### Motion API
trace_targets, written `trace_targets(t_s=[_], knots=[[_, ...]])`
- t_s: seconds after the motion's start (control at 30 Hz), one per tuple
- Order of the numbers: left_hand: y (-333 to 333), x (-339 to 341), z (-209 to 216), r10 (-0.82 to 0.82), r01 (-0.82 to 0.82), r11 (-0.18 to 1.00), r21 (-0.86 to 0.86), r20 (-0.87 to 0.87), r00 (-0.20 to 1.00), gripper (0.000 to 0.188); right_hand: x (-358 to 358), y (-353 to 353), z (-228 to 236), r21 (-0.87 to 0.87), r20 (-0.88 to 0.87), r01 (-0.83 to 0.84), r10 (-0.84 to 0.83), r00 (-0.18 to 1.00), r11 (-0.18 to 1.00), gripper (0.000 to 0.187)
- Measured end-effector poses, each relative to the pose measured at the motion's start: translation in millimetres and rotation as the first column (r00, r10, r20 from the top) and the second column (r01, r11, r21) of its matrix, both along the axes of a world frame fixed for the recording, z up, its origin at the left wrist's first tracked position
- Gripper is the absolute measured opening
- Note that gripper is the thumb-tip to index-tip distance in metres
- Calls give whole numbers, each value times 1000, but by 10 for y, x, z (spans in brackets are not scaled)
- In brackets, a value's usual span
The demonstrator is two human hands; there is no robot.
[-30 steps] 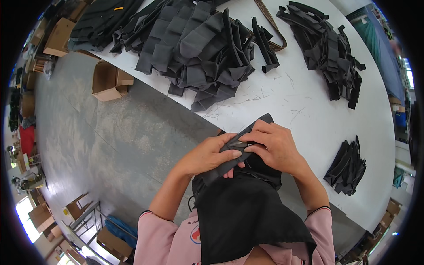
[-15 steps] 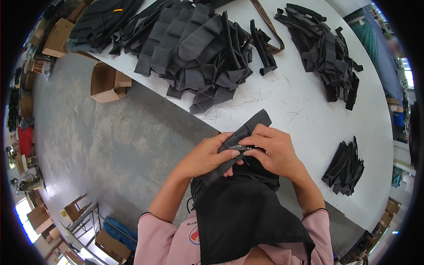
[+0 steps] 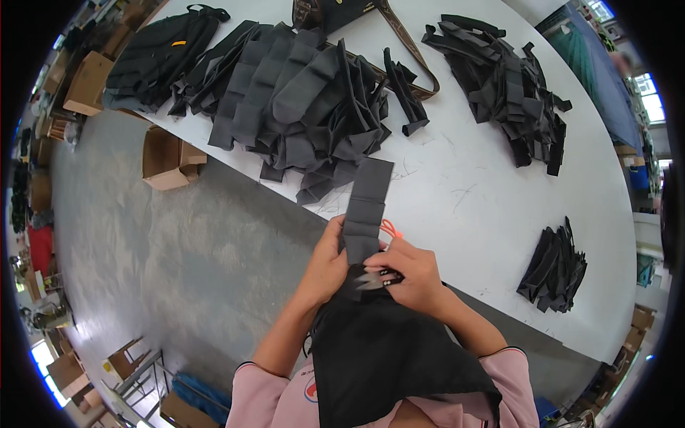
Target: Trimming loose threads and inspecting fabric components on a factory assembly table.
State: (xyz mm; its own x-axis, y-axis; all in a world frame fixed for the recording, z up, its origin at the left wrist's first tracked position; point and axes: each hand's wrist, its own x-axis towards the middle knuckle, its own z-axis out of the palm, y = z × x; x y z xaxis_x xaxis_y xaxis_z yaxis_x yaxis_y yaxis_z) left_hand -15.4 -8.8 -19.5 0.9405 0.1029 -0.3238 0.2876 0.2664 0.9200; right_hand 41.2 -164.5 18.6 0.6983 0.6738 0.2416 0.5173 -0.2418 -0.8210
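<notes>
My left hand [image 3: 326, 265] grips the lower end of a long dark grey fabric strip [image 3: 367, 207] that stretches away from me over the white table's edge [image 3: 457, 192]. My right hand [image 3: 410, 274] pinches a small metal snipper [image 3: 374, 279] against the same strip's near end, with an orange loop [image 3: 389, 228] just above the fingers. A black apron [image 3: 378, 357] hangs below both hands.
A big heap of grey fabric pieces [image 3: 300, 100] lies at the table's far left, a black pile [image 3: 506, 85] at the far right, a small black stack [image 3: 556, 267] at the near right. A black backpack [image 3: 160, 53], a brown strap [image 3: 407, 50] and an open cardboard box [image 3: 168, 157] on the floor.
The strip was bunched and angled between my hands; now it is pulled out straight and points away from me. My right hand has dropped to its near end.
</notes>
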Motion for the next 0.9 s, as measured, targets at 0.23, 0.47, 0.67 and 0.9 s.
trace_targets(t_s=[0.23,0.47,0.67,0.9], knots=[[45,59,6,100,-167,855,-491,-160,982,35,0,-26,-35,100,-221,253,-226,949,962,27],[188,112,-46,240,-363,687,-630,-274,931,28,-97,-199,-82,-75,-53,136,-140,989,988,27],[203,162,-40,211,-343,662,-666,-273,939,27,-193,-194,-67,-194,-28,91,-98,995,977,21],[155,131,-8,265,-359,665,-655,-242,933,27,-192,-120,-74,-258,50,2,11,999,966,21]])
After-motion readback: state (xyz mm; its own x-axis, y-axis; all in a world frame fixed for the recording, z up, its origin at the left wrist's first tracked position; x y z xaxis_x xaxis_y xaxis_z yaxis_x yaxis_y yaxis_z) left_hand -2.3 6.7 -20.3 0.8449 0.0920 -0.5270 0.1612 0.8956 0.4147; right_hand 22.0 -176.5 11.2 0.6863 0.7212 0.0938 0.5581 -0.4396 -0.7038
